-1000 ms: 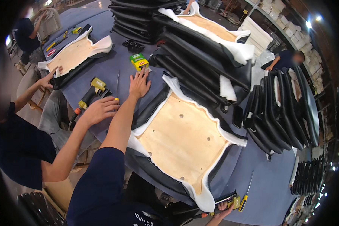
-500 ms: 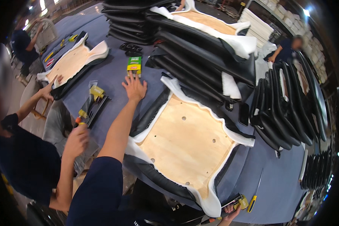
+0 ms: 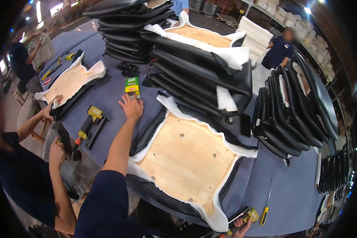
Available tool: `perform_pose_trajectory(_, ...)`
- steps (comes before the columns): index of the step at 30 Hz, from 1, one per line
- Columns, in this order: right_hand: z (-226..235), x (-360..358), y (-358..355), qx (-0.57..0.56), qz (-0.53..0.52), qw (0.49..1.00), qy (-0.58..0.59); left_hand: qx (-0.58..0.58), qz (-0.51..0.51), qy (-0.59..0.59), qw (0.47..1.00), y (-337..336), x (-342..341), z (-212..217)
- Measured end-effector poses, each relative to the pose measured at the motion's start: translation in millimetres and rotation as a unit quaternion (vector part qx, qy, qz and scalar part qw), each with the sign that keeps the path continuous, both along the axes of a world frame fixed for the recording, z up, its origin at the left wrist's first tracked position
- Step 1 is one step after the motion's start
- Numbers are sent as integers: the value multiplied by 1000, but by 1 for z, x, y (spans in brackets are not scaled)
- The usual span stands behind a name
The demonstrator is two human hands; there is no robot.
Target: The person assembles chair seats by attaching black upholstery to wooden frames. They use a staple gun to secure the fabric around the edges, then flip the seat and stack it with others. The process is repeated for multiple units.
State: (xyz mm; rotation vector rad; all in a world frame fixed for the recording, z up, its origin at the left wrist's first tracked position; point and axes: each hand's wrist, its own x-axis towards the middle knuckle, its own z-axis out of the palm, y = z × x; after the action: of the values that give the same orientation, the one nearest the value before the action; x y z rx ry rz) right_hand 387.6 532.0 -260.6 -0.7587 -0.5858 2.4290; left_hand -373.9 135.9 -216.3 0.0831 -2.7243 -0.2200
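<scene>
Wood: we see a bare wooden seat board (image 3: 188, 158) lying face down on the table, with white padding and black cover folded around its edges.
Table: we work at a big table with a blue-grey cloth top (image 3: 289, 194).
Left hand: our left hand (image 3: 131, 107) reaches far out over the table. Its fingers are spread flat and hold nothing. The fingertips (image 3: 127, 97) touch the bottom end of a small green box.
Green box: the green box (image 3: 132, 85) lies on the cloth, just beyond our left hand and near the far corner of the seat board.
Right hand: our right hand (image 3: 240, 227) is at the bottom edge of the picture. Its fingers are curled around a yellow and black tool (image 3: 245, 216), but we cannot see much of the hand.
Screwdriver: a screwdriver with a yellow handle (image 3: 265, 209) lies just beside that tool.
Staple gun: a yellow staple gun (image 3: 89, 121) lies on the cloth to the left of our arm.
Other person: a person in dark blue stands on our left, with one hand (image 3: 56, 146) low by the table edge.
Stacks: black seat covers (image 3: 194, 67) are piled behind the board, and more stand on edge (image 3: 293, 115) on the right.
</scene>
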Motion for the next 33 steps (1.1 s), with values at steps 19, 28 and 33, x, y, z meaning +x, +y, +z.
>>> perform_pose_trajectory(19,45,-53,-30,32,90,995,35,-28,-97,157,982,-54,-40,-36)
perform_pose_trajectory(28,58,-43,-37,7,95,993,71,92,-102,92,986,14,31,19)
perform_pose_trajectory(33,63,-47,-39,28,96,994,50,106,-108,86,985,12,45,28)
